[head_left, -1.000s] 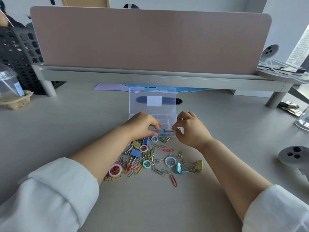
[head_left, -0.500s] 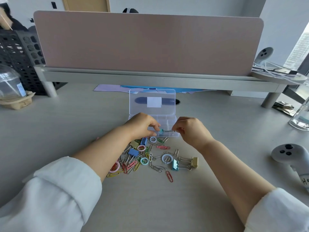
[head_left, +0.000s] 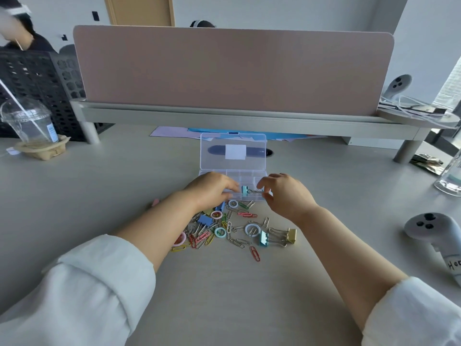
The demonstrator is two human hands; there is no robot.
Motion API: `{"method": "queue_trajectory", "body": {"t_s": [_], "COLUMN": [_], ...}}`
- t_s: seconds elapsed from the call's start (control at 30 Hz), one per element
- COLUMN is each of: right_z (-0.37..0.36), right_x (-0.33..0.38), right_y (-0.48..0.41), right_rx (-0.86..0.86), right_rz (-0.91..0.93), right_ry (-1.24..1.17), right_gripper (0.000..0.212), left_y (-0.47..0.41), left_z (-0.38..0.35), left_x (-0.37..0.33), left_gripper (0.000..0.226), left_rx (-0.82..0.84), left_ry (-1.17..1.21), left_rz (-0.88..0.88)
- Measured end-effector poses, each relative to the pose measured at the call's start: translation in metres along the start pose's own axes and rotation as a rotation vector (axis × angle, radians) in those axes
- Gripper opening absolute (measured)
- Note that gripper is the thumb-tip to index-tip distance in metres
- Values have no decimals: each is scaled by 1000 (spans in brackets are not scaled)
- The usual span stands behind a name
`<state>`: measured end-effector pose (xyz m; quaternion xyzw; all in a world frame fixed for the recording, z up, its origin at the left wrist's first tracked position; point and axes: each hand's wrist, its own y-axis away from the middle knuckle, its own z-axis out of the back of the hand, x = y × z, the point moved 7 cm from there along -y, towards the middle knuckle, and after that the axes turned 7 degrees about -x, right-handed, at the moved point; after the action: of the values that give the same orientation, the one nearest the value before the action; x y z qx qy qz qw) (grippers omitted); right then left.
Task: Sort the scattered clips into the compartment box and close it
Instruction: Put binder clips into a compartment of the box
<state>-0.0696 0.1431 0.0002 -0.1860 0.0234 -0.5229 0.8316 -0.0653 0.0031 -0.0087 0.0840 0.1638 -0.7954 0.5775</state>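
Pale grey laminate desk (head_left: pixel 74 196), matte, evenly lit. Dusty-pink fabric divider panel (head_left: pixel 232 68) stands upright along the back, seated on a grey metal riser shelf (head_left: pixel 224 119) with round legs. Plain white wall (head_left: pixel 287 11) behind, tan wooden door (head_left: pixel 139 10) top left. Black perforated plastic crates (head_left: pixel 37 78) at far left. Bright window with blinds (head_left: pixel 451 88) on the right edge, daylight from that side.

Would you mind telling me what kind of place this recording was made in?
Most likely a shared office desk: a pink privacy divider stands behind a grey monitor shelf, a takeaway drink cup sits at the left, and another person is seated beyond.
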Motion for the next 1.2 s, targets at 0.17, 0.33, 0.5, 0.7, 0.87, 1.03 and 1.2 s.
{"method": "queue_trajectory", "body": {"t_s": [0.17, 0.33, 0.5, 0.7, 0.87, 1.03, 1.2], "right_z": [9, -1, -28, -39, -35, -29, -20], "right_x": [10, 34, 74, 79, 68, 64, 60], "right_y": [13, 17, 13, 7, 6, 6, 4], "right_rx": [23, 107, 215, 206, 191, 146, 109], "right_rz": [29, 106, 217, 167, 87, 58, 15], "right_ry": [-110, -182, -137, -22, -35, -119, -201], "right_gripper": [19, 25, 56, 44, 25, 28, 35], "left_y": [21, 46, 60, 66, 68, 70, 65], "left_z": [26, 32, 20, 18, 14, 15, 38], "left_x": [4, 19, 14, 19, 24, 27, 30], "left_gripper": [18, 13, 19, 25, 26, 16, 18], "left_rx": [-86, 69, 117, 109, 139, 123, -43], "left_ry": [-107, -101, -81, -128, -146, -53, 109], "left_rz": [34, 136, 113, 116, 135, 166, 183]}}
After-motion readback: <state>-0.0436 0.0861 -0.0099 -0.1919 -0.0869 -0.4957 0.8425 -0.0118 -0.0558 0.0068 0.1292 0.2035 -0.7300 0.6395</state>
